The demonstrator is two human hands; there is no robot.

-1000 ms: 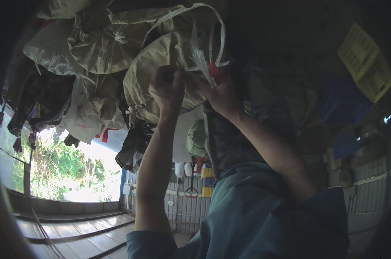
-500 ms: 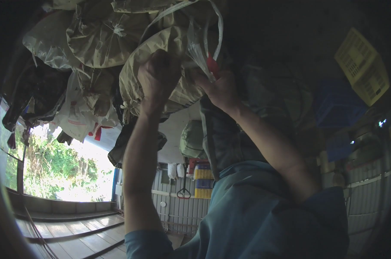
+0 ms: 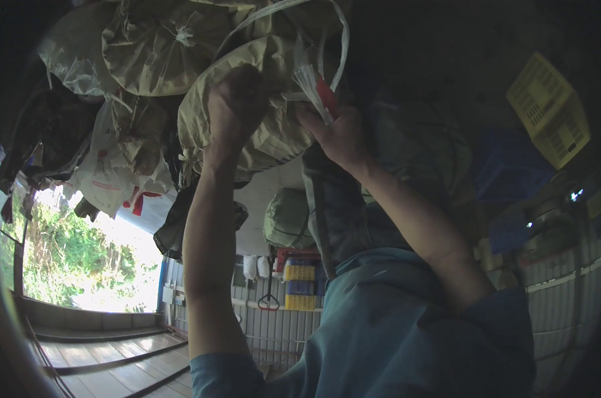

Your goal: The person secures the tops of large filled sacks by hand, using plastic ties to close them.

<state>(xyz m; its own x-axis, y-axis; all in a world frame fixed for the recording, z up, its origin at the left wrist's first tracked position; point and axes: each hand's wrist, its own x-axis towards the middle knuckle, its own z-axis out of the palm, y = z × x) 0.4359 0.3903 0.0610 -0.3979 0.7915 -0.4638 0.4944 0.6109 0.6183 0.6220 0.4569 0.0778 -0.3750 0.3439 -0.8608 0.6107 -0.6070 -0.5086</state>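
**Hold state.** Left hand (image 3: pixel 237 106): fingers closed in a fist on the bunched fabric of the tan sack (image 3: pixel 267 136), which hangs overhead between the two raised arms. Right hand (image 3: pixel 337 136): fingers curled round a bundle of white plastic straps (image 3: pixel 310 83) and a red object (image 3: pixel 326 94) (its type cannot be told).

**Hazards.**
- If the left fist slackens, the sack is likely to sag or swing toward the head.
- The strap loop (image 3: pixel 343 46) arching over the sack could snag the right fingers, or the loose ends could slip out of them.

**Clearance.** The neighbouring tied sacks (image 3: pixel 154 53) press against the tan sack on its left and upper sides, so there is little room there. Open room lies below, between the forearms. The yellow crate (image 3: pixel 549 109) and blue crate (image 3: pixel 513 162) stand well apart to the right.
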